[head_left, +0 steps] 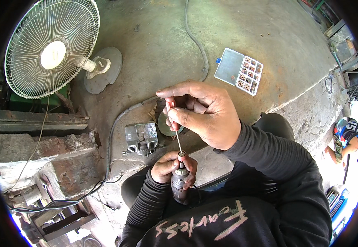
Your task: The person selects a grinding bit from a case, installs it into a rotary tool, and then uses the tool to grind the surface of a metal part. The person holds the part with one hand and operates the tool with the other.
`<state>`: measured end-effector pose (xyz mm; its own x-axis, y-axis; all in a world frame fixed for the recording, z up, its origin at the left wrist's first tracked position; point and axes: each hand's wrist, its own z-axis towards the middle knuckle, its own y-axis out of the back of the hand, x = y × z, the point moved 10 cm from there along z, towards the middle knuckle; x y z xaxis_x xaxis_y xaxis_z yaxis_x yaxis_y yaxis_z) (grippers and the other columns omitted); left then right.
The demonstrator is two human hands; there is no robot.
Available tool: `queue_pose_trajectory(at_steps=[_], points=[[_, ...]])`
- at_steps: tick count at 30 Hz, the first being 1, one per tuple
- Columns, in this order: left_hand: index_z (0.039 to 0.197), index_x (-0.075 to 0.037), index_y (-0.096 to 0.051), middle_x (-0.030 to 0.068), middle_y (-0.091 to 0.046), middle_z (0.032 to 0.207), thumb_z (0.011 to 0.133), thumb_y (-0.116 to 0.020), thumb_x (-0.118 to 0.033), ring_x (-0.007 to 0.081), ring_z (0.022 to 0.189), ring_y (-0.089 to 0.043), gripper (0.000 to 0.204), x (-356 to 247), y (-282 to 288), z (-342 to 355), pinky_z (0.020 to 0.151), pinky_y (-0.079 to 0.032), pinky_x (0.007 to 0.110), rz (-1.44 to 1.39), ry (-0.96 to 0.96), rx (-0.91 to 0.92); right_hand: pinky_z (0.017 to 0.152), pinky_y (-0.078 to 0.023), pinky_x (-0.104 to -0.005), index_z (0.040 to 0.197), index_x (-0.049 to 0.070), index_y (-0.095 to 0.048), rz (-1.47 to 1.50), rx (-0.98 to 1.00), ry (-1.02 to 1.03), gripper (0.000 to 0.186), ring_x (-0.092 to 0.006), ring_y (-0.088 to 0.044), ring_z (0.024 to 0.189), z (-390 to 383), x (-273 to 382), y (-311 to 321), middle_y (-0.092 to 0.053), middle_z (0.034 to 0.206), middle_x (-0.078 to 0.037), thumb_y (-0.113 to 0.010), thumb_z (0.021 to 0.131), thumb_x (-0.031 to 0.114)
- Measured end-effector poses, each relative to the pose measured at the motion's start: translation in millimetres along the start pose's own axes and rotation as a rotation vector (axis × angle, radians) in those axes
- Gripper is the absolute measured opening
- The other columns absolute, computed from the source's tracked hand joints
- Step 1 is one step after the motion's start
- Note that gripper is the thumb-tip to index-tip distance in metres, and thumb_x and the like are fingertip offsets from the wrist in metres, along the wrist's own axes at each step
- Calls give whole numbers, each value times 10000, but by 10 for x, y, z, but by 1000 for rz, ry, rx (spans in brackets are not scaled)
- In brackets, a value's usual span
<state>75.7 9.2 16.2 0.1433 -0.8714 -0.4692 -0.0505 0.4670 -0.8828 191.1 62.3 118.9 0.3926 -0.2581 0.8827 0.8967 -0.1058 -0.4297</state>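
Note:
My right hand (207, 113) pinches a screwdriver (171, 108) by its red handle, with the index finger resting over the top. The thin shaft points down, and its tip meets the small round reddish piece (181, 154) at the head of a grey handheld rotary tool (180, 181). My left hand (166, 166) wraps round the upper part of that tool and holds it upright near my lap. A dark cord comes off the tool's right side. Whether the tip sits inside the piece or only on it, I cannot tell.
Beyond my hands, a grey metal block with lugs (141, 138) stands by a partly hidden round disc (164, 125). An opened clear organizer box (230, 68) of small parts lies farther right. A standing fan (53, 55) is far left, a cable (113, 136) crosses the floor, and a person (347, 138) is at right.

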Motion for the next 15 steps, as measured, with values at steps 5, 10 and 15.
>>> queue_pose_trajectory(at_steps=[5, 10, 15], points=[[986, 41, -602, 184, -546, 755, 961, -539, -338, 265, 592, -574, 385, 17, -22, 2, 521, -485, 367, 3, 18, 16, 709, -549, -244, 1178, -23, -589, -182, -44, 14, 299, -93, -593, 794, -13, 27, 36, -567, 955, -48, -612, 883, -64], [996, 30, -618, 229, -563, 735, 952, -534, -300, 301, 561, -588, 344, -9, 31, -34, 520, -483, 419, -2, -1, -17, 660, -550, -230, 1144, -17, -575, -190, -96, 75, 302, -80, -582, 753, -17, 57, 82, -553, 926, -45, -623, 858, -100], [992, 38, -622, 238, -567, 770, 946, -545, -293, 305, 573, -597, 343, 4, 23, -36, 522, -477, 420, -35, 9, 3, 669, -550, -257, 1159, -21, -558, -122, -78, 88, 279, -114, -595, 746, -32, 75, 90, -566, 934, -75, -588, 887, -77]])
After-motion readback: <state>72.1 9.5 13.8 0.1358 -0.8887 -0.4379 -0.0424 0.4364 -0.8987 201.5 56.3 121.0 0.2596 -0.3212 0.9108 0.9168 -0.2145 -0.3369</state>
